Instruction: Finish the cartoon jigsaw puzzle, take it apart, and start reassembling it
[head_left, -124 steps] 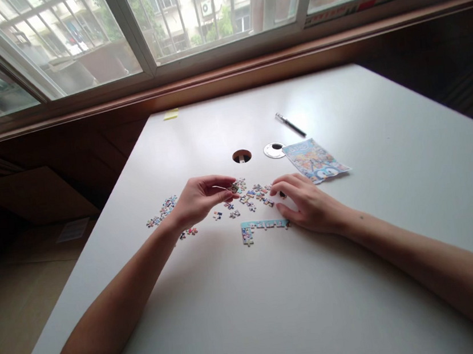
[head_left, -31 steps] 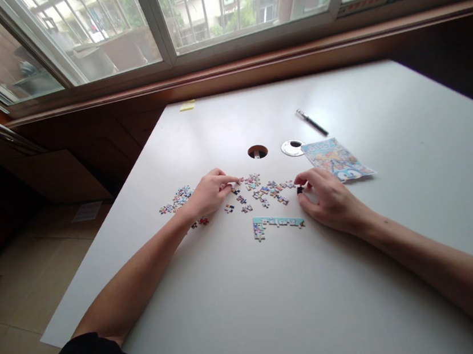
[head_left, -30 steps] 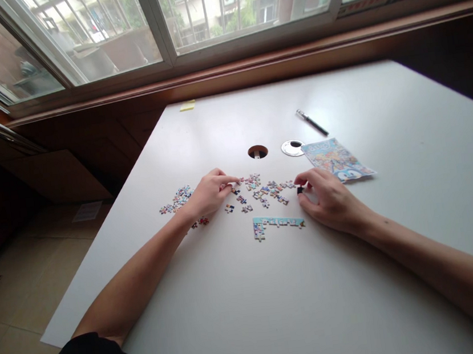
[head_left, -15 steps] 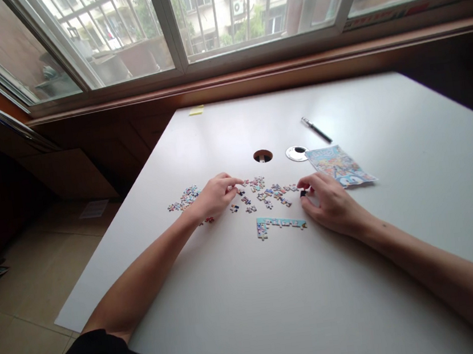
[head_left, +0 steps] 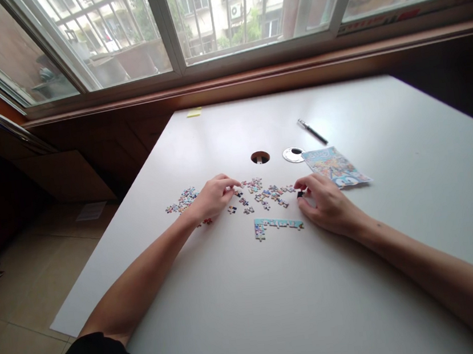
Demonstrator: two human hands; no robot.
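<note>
My right hand [head_left: 323,201] pinches a dark puzzle piece [head_left: 300,194] between thumb and fingers, low over the white table. Just to its left lies a joined, L-shaped strip of puzzle [head_left: 279,223] with a light blue edge. My left hand [head_left: 214,198] is closed at the fingertips beside loose puzzle pieces [head_left: 253,184]; whether a piece is between them is hidden. More loose pieces [head_left: 272,194] are scattered between the two hands. A denser heap of pieces [head_left: 187,197] lies left of my left hand, partly behind it, and reddish pieces [head_left: 206,222] show under the wrist.
A colourful picture sheet [head_left: 336,166] lies beyond my right hand, with a black pen [head_left: 312,131] farther back. The white table [head_left: 252,307] has a round hole [head_left: 260,157] and a silver ring cover [head_left: 293,155]. A yellow note [head_left: 194,112] sticks at the far edge.
The whole view has shifted slightly. My left index finger, stretched out before, is now drawn in towards the thumb. The right hand keeps its pinch on the dark puzzle piece.
</note>
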